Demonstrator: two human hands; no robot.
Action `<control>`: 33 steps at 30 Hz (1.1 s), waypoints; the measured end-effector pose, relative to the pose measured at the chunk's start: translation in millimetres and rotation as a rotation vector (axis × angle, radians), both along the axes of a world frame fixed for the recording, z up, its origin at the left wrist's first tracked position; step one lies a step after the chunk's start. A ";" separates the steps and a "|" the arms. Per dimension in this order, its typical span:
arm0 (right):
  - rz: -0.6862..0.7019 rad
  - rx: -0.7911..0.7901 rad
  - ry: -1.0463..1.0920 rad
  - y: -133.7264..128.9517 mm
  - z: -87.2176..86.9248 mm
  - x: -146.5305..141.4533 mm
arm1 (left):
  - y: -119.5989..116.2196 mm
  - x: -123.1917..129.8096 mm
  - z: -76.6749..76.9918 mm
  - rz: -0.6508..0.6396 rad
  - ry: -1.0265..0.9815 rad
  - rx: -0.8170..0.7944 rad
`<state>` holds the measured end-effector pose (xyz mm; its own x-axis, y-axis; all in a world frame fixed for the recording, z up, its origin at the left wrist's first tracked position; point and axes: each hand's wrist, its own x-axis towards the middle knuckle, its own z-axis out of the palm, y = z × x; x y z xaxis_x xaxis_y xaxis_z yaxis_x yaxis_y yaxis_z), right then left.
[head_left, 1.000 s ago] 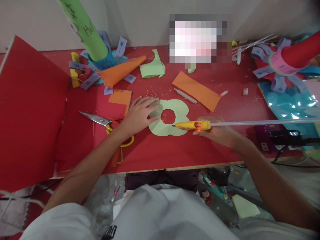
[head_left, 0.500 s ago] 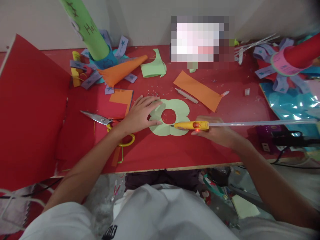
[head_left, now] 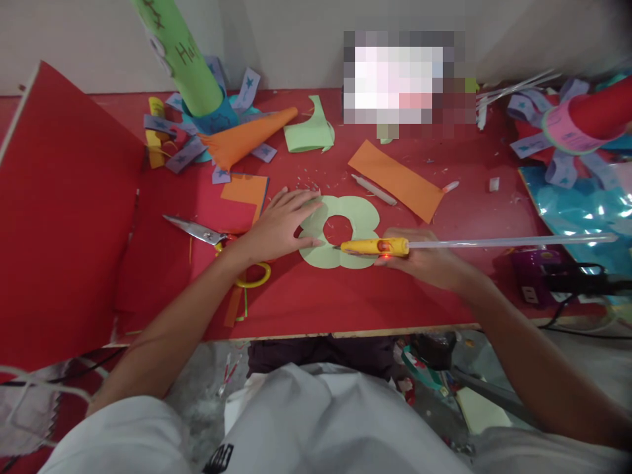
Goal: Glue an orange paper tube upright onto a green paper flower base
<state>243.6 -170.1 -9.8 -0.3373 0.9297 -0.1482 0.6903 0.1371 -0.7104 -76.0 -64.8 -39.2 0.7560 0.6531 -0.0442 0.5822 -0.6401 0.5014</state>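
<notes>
A pale green flower-shaped paper (head_left: 363, 205) with a round hole lies flat on the red table (head_left: 316, 303). My left hand (head_left: 279, 227) rests on its left side, fingers spread, with thumb and fingertips touching the paper. My right hand (head_left: 427, 260) is closed round a yellow glue gun (head_left: 375, 247). A small red light glows on the gun, and a long clear glue stick (head_left: 513, 241) extends from its rear to the right. The gun's nozzle is over the lower part of the flower, just below the hole. Part of my right hand's fingers is hidden behind the gun.
Scissors (head_left: 197, 230) lie beside my left wrist. An orange strip (head_left: 397, 181) and a marker-like stick (head_left: 374, 189) lie beyond the flower. Decorated tubes, one green (head_left: 185, 66), one red (head_left: 605, 108), stand at the back. A red board (head_left: 64, 217) rises at left; a purple device (head_left: 530, 276) sits right.
The glue gun's nozzle has moved slightly left relative to the flower. The whole view has shifted a little; my left hand stays on the paper.
</notes>
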 end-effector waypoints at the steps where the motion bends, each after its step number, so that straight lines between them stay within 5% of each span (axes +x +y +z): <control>1: 0.009 0.007 0.007 0.9 -0.4 -0.6 | 0.9 -1.4 -0.1 -0.014 0.006 -0.007; 33: 0.041 0.049 0.035 16.2 -8.7 -13.7 | 0.7 -5.3 0.6 -0.062 0.074 -0.014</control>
<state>229.9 -153.9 -18.5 -0.3790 0.9209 -0.0906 0.6586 0.1997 -0.7255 -81.3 -64.1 -38.6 0.7895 0.6038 -0.1106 0.5775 -0.6694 0.4674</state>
